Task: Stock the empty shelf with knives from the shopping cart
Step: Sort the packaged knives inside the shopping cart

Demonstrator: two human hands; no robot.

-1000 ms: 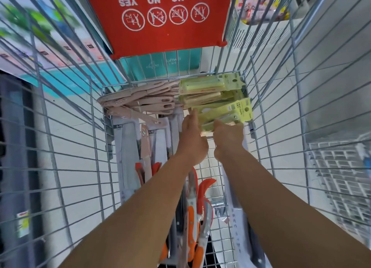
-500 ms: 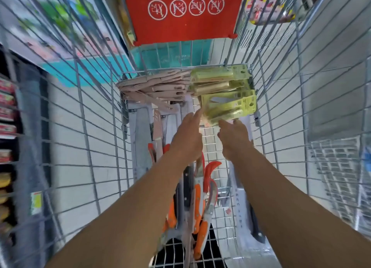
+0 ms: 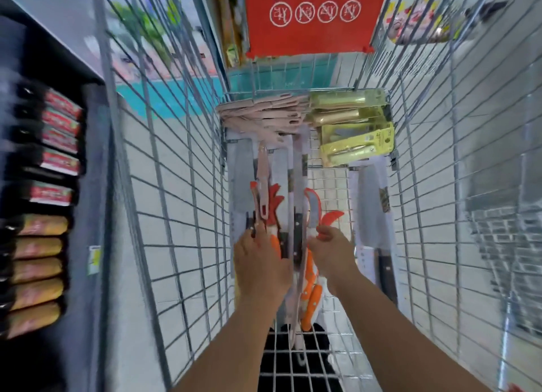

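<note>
I look down into a wire shopping cart (image 3: pixel 181 204). Orange-handled knife packs (image 3: pixel 311 283) with red blade covers stand bunched on edge in the near middle of the cart. My left hand (image 3: pixel 261 262) grips this bunch from the left, its fingers reaching past a pink knife (image 3: pixel 262 183) and dark handles. From the right, my right hand (image 3: pixel 333 252) holds the same bunch, fingers curled over a red cover tip. Green knife packs (image 3: pixel 356 145) and a pile of pink-handled knives (image 3: pixel 264 115) lie at the far end.
Packaged cleavers (image 3: pixel 371 215) with dark handles lie along the cart's right side. A red sign (image 3: pixel 313 19) hangs on the far end. A dark shelf unit (image 3: pixel 88 215) stands to the left of the cart, stocked with red and yellow packaged goods (image 3: pixel 44 186).
Both hands have left the green knife packs at the far end and pulled back to the orange-handled packs nearer me. The view has swung, bringing the left shelf into sight.
</note>
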